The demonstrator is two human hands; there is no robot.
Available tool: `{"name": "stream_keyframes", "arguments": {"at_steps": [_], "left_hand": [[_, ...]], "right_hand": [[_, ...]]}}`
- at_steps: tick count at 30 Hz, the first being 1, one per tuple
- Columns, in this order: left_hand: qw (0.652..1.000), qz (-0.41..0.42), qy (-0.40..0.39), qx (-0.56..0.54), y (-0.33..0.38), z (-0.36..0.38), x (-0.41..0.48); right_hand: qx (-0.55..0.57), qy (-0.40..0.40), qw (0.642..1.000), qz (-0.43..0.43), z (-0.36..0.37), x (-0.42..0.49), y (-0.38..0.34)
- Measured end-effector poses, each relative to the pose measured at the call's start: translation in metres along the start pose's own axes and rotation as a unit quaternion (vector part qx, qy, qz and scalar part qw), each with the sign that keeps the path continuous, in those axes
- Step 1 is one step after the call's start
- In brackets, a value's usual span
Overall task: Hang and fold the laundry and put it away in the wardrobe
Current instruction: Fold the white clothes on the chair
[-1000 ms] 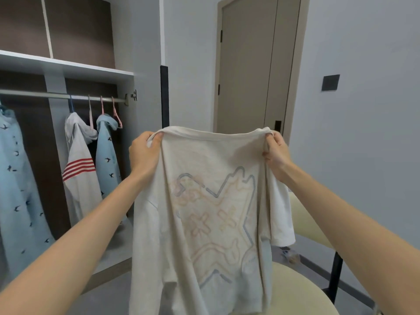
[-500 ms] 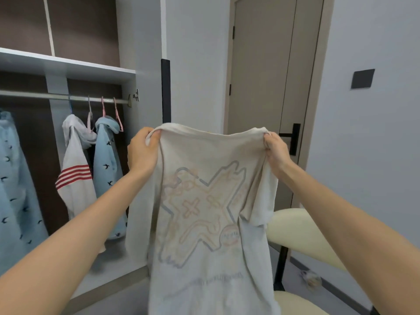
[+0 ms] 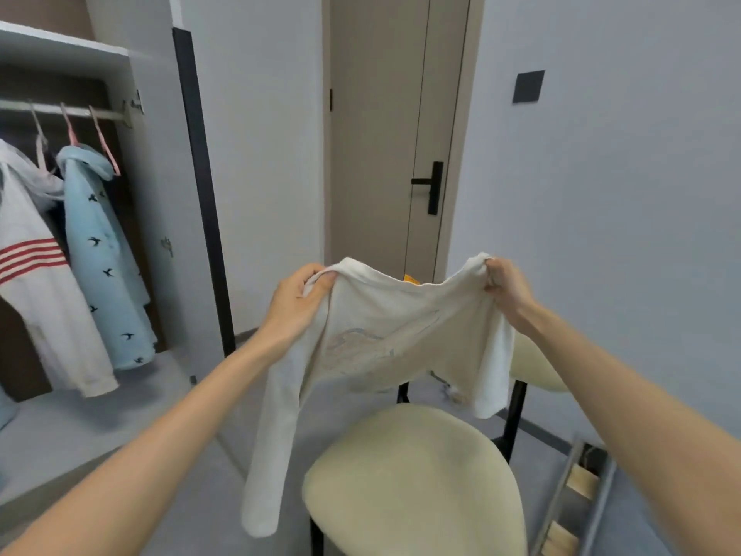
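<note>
The room holds an open wardrobe (image 3: 160, 202) at nine o'clock and a cream chair (image 3: 417, 487) at six, over which the white T-shirt (image 3: 385, 339) hangs, shoulder line stretched nine-to-three between left hand (image 3: 294, 302) and right hand (image 3: 507, 288), each pinching one shoulder.

A home bedroom: open wardrobe (image 3: 120, 62) with hung clothes (image 3: 104, 254), door (image 3: 381, 134).
</note>
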State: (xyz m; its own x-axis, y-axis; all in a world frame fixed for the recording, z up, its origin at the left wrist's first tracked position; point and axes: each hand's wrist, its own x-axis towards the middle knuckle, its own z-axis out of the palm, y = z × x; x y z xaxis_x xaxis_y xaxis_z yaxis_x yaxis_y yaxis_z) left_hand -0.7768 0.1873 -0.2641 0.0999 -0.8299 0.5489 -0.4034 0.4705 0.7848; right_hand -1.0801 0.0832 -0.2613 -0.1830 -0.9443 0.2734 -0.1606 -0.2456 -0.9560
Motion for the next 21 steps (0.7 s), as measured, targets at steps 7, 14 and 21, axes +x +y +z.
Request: {"name": "stream_keyframes", "arguments": {"at_steps": [7, 14, 21], "left_hand": [[0.981, -0.054, -0.188, -0.014, -0.027, 0.097, -0.101], [0.919, -0.084, -0.383, -0.037, -0.032, 0.173, -0.176], [0.863, -0.130, -0.488, -0.024, -0.052, 0.213, -0.228]], "right_hand": [[-0.083, 0.038, 0.985, 0.143, -0.098, -0.078, 0.101], [0.019, 0.131, 0.952, 0.276, -0.155, -0.140, 0.175], [-0.020, 0.148, 0.948, 0.281, -0.180, -0.182, 0.227]]}}
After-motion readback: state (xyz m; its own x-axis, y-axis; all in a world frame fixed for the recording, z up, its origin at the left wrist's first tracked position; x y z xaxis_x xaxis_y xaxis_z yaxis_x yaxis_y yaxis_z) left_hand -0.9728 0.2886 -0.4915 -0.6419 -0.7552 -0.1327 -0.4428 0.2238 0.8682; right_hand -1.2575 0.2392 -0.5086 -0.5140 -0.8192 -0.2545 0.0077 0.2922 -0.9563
